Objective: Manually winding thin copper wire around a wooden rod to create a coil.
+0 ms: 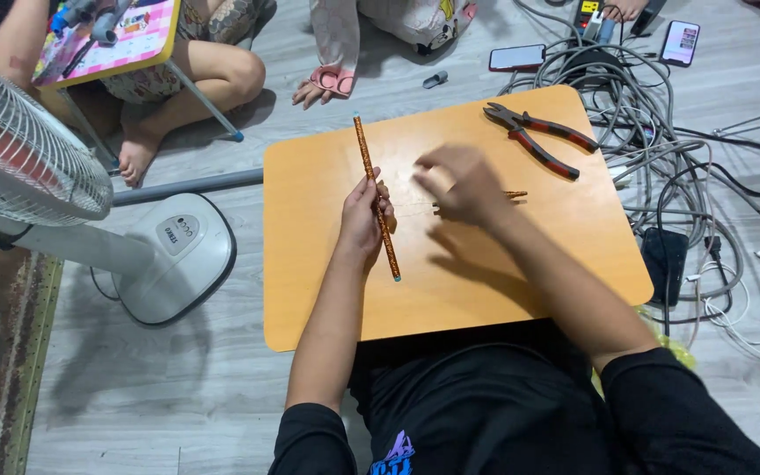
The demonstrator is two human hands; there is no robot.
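My left hand [364, 218] grips a long thin orange-brown stick [367, 158] near its middle, holding it over a small tan wooden table [336, 299]. The stick runs from the table's far edge down to a blue tip near me. My right hand [457, 183] hovers blurred above the table's middle with its fingers curled; I cannot tell if it holds anything. A short orange piece [515, 194] lies on the table just right of that hand. Red-handled pliers [540, 141] rest on the far right corner.
A white standing fan [37, 167] and its base [178, 255] stand to the left. A tangle of grey cables [661, 123] and phones [681, 42] lie to the right. Other people sit on the floor beyond the table, beside a small colourful table [125, 44].
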